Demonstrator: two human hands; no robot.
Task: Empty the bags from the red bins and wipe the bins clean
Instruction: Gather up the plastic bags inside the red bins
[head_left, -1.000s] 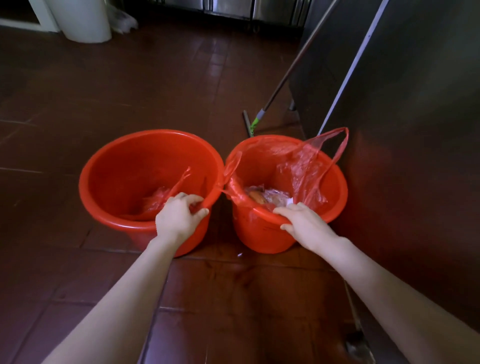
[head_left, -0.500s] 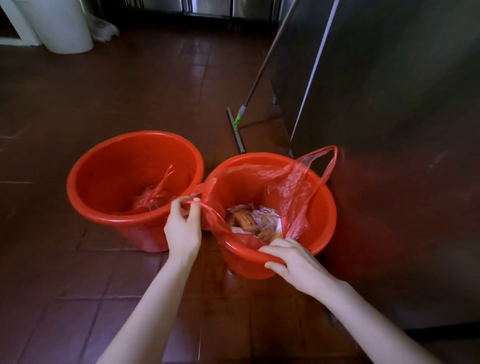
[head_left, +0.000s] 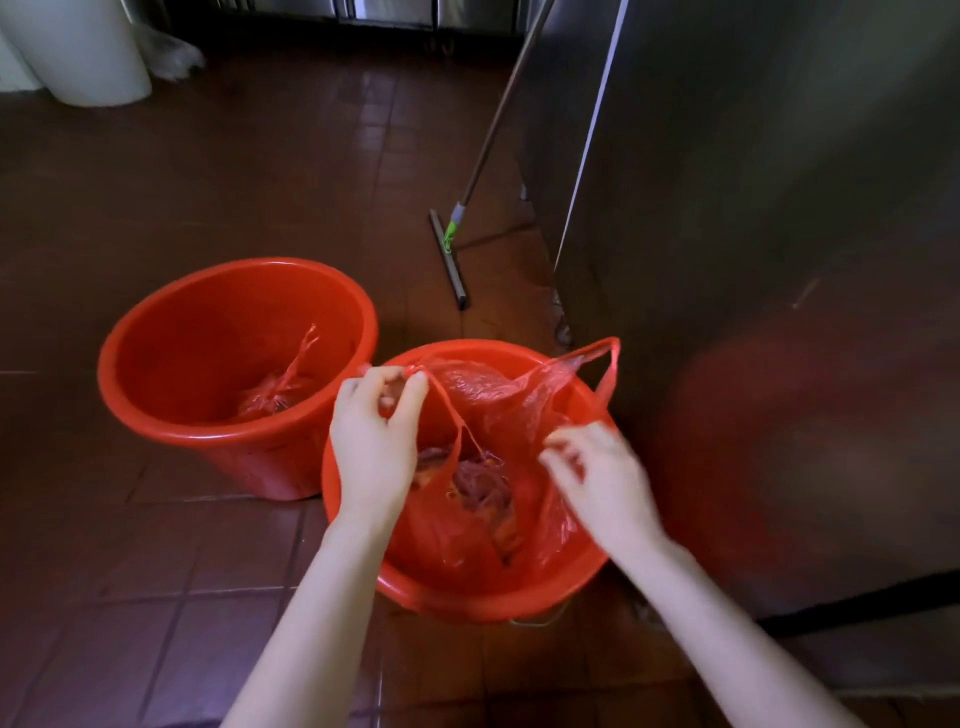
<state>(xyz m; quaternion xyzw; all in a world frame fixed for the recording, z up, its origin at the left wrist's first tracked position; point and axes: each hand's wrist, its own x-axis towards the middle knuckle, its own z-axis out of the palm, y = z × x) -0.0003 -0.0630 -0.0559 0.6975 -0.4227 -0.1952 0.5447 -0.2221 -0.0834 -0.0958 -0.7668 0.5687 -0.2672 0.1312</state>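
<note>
Red bag (head_left: 498, 410) in bin (head_left: 467, 603), handle pinched by left hand (head_left: 371, 441), stretched toward bin's left rim, opposite edge pinched by right hand (head_left: 597, 478).

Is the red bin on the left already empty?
No, a knotted red bag lies at the bottom of the left bin.

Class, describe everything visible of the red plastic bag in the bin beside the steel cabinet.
The red plastic bag is thin, translucent film with loop handles. It sits open inside the red bin, holding dark waste. The left hand pinches one handle above the rim; the other handle stands free at the far rim. The blurred right hand meets its film, grip unclear.
</note>
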